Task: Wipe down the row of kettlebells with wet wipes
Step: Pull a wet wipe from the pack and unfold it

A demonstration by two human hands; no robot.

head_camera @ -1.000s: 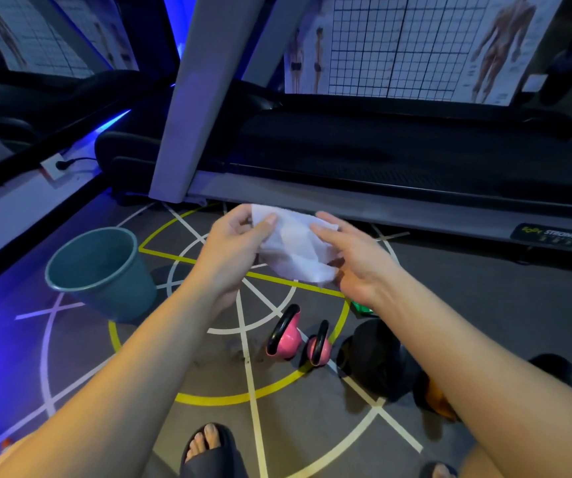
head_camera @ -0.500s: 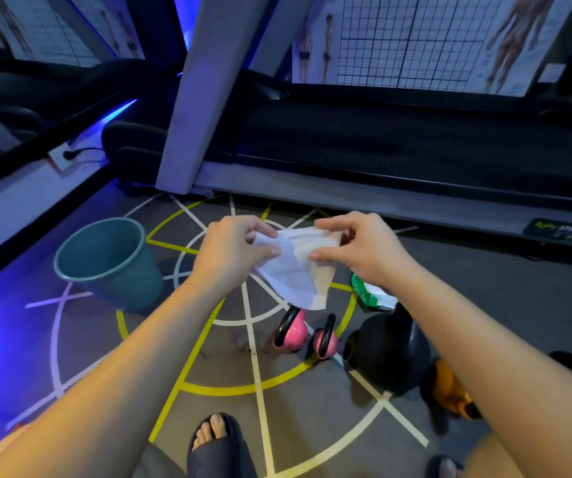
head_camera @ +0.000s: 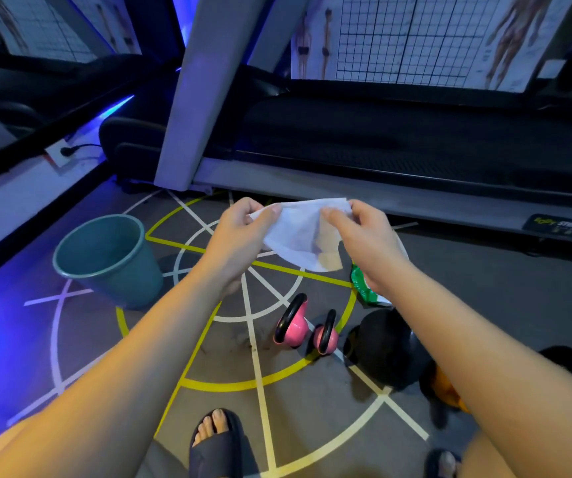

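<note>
Kettlebells are seen in a row on the gym floor (head_camera: pixel 208 350), below and between the outstretched forearms. A larger pink kettlebell (head_camera: pixel 293 329) is placed at the left end, with a smaller pink kettlebell (head_camera: pixel 326 336) just beside it. Both have black handles and are slightly tilted. To their right a big black kettlebell (head_camera: pixel 389 353) is set, and beyond it an orange kettlebell (head_camera: pixel 448 391) is largely hidden by the right forearm.

A white wet wipe (head_camera: pixel 298 236) is held up in the air above the row, apart from every kettlebell and in front of the treadmill (head_camera: pixel 398 143) that is stretched across the far side. Its upper left corner is pinched by the thumb and curled fingers of the left hand (head_camera: pixel 239 232). Its upper right edge is pinched by the thumb and fingers of the right hand (head_camera: pixel 364 232). The sheet is thus spread between the two hands, and its lower part hangs down in a loose point.

A green packet (head_camera: pixel 364 289) is lying on the floor just beyond the black kettlebell, partly covered by the right wrist. A teal bin (head_camera: pixel 112 257) is stood upright at the left, well apart from the kettlebells. White and yellow lines are painted across the grey floor. A foot in a dark sandal (head_camera: pixel 219 443) is seen at the bottom edge.
</note>
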